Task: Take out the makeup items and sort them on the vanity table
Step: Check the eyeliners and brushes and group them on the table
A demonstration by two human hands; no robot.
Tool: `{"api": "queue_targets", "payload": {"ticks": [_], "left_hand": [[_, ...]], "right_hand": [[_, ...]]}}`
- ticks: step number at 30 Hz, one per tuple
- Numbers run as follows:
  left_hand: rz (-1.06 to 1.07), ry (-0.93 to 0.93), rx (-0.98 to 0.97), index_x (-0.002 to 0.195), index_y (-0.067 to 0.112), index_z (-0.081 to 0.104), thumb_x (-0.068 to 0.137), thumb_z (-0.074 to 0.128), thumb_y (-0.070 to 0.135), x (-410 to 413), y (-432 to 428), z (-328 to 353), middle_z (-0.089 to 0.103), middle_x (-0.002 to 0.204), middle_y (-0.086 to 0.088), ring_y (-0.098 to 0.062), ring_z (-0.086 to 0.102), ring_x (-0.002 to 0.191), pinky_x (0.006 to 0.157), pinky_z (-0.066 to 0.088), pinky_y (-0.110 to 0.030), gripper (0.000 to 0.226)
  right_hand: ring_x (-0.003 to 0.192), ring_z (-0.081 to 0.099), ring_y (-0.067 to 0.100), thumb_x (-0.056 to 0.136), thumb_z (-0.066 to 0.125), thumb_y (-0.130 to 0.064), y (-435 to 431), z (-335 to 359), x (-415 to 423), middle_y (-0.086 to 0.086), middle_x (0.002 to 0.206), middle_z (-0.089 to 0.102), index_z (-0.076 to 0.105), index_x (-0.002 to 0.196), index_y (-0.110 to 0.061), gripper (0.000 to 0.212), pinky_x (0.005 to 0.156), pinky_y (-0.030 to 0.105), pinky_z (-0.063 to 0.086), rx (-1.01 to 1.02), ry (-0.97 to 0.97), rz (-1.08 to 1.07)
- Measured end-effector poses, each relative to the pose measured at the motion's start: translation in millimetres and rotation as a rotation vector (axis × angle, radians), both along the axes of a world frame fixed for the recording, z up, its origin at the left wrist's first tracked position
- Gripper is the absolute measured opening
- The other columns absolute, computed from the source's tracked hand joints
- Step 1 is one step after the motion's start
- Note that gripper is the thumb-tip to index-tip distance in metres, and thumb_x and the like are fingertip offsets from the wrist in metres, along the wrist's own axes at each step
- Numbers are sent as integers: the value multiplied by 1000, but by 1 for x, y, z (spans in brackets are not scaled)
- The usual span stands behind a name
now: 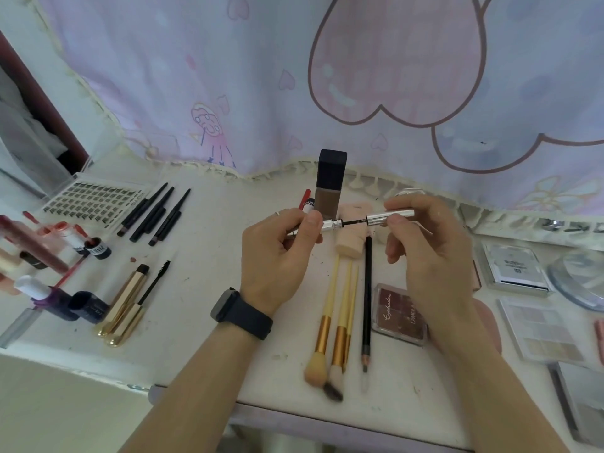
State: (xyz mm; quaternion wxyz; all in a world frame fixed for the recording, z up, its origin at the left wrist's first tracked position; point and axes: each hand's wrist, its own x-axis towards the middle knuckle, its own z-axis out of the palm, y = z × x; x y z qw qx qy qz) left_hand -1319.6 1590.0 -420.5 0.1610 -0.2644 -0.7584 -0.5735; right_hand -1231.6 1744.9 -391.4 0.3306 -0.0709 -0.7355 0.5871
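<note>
The white vanity table [212, 243] runs under a pale curtain [261, 76] printed with pink hearts, and much of the makeup already lies in groups across it. At the centre of the frame, raised above the tabletop, I hold a silver liner in two parts. My left hand [277, 253] pinches the tube [330, 225] between thumb and curled fingers. My right hand [425, 250] pinches the cap [390, 216] the same way. A thin black wand [353, 222] bridges the short gap between them, so the halves are apart but in line.

The liner's long axis runs almost level from left to right across the frame, rising slightly toward the right. To close it, I judge, I need to slide the two halves together along that same line, the tube's neck facing the cap's mouth.

Just behind it stands the brown foundation bottle [330, 188]. Below it the gold-handled brushes [327, 305] and a black pencil [367, 295] lie lengthwise, pointing toward me. Three slim black pens [150, 212] at the upper left, beside the lash tray [91, 201], look like the liner's likely group. They lie on my left hand's side, so that hand is nearer for setting it down.
</note>
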Motion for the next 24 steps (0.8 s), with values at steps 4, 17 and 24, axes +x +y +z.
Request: {"api": "queue_targets", "payload": {"ticks": [4,17,24], "left_hand": [[-10,8,-1,64,19,62,99,52,32,0,0,-2,50,54,19,-5,46,51,55,29,-9,39],[22,-99,149,61,9,61,95,45,43,-4,-3,-1,54,56,-6,-22,47,54,56,38,-36,51],[29,-117,171,64,17,58,95,41,43,-3,-2,2,48,55,14,-4,40,53,54,29,-13,44]], "right_hand": [[60,52,28,93,56,-9,-1,-1,1,8,85,61,66,99,-20,15,59,45,46,37,50,-52],[55,48,20,94,51,-16,5,3,1,3,81,61,61,92,-27,15,51,26,37,-228,147,-228],[55,50,22,93,56,-19,7,2,-1,18,89,67,64,94,-21,9,48,23,36,-293,126,-185]]}}
